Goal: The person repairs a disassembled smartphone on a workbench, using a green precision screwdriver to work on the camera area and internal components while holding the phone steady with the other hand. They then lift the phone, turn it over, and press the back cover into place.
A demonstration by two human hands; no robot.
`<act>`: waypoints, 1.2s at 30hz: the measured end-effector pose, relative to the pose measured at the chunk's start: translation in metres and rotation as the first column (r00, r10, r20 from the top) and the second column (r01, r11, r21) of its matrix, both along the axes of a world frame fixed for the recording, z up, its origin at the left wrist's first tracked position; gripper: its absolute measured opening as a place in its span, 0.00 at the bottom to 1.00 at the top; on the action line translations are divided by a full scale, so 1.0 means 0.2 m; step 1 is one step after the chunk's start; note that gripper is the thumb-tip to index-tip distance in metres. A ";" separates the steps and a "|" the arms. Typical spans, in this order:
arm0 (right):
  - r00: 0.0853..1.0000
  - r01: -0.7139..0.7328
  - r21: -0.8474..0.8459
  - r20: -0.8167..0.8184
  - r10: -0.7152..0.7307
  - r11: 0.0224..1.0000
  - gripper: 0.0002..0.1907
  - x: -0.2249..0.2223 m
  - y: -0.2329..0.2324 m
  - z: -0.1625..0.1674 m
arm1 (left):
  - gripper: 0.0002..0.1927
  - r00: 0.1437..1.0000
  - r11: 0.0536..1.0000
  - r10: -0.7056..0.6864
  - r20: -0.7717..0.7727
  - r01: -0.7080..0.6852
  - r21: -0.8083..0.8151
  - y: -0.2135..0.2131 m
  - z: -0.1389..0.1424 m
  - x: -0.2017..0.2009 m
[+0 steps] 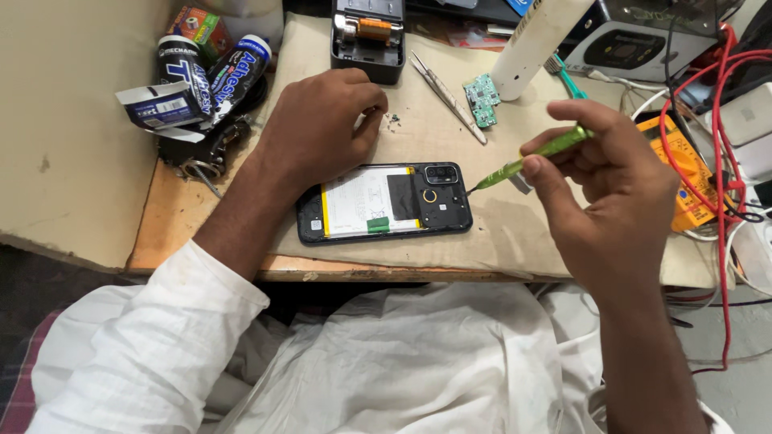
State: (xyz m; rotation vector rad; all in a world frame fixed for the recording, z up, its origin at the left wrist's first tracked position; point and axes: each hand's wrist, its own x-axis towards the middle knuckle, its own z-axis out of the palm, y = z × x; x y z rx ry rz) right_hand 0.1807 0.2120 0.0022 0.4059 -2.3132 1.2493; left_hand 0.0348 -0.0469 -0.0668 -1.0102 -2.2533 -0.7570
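An opened black phone (pixel 384 202) lies face down on a beige mat (pixel 498 233), its white battery and camera module exposed. My left hand (pixel 322 120) rests just above the phone's left half, fingers curled, knuckles on the mat, holding nothing I can see. My right hand (pixel 599 173) grips a green screwdriver (pixel 527 161), its tip hovering just right of the phone's camera end.
Metal tweezers (pixel 446 95) and a small green circuit board (pixel 482 100) lie behind the phone. A black open device (pixel 367 40) stands at the back. Adhesive tubes (pixel 209 80) sit at left. An orange multimeter (pixel 683 181) with red wires (pixel 724 145) is at right, next to a white cylinder (pixel 535 40).
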 end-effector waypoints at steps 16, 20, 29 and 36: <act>0.999 -0.015 0.192 -0.026 0.020 0.981 0.19 -0.04 -0.03 0.02 | 0.03 1.000 1.000 0.002 0.013 -0.002 -0.009 0.01 0.00 0.00; 0.999 -0.030 0.179 -0.018 0.034 0.983 0.19 -0.04 -0.03 0.02 | 0.03 1.000 1.000 0.005 0.008 -0.005 -0.012 0.02 0.00 0.00; 0.996 -0.050 0.411 -0.053 0.078 0.910 0.14 -0.01 -0.07 0.10 | 0.03 1.000 1.000 0.003 0.004 -0.003 -0.016 0.02 -0.01 -0.01; 0.957 0.147 0.590 0.118 -0.264 0.794 0.10 -0.07 -0.12 0.22 | 0.12 1.000 0.998 -0.007 -0.023 0.008 0.068 0.01 0.00 -0.01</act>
